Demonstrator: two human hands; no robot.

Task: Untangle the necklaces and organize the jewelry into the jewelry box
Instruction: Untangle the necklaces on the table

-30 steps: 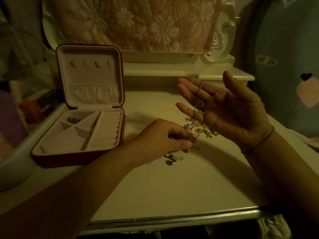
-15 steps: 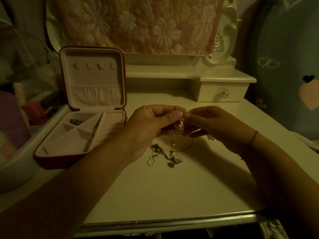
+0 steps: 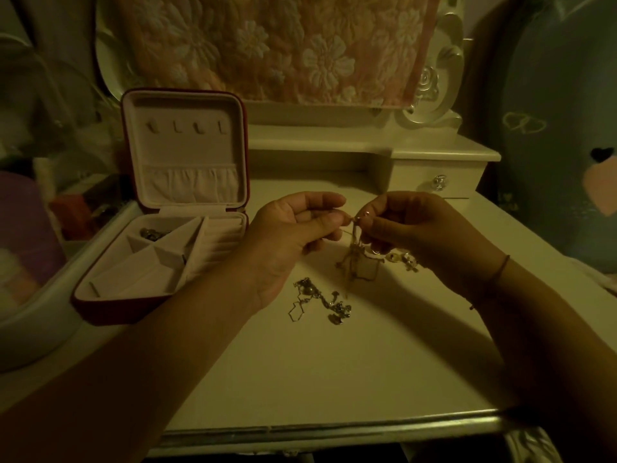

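Now both hands meet above the table (image 3: pixel 334 379), left hand (image 3: pixel 293 235) and right hand (image 3: pixel 417 235) each pinching the gold necklace (image 3: pixel 356 259) at its top, the knotted chain dangling between them. Tug too hard and the knot could cinch tight, or a thin link might snap. Drop it and it may land on the silver tangle (image 3: pixel 320 299) lying just nearer, snarling both. The jewelry box (image 3: pixel 110 312) waits open at the left.

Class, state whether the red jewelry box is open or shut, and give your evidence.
Open. The jewelry box has its lid standing upright, hooks and tray compartments exposed.
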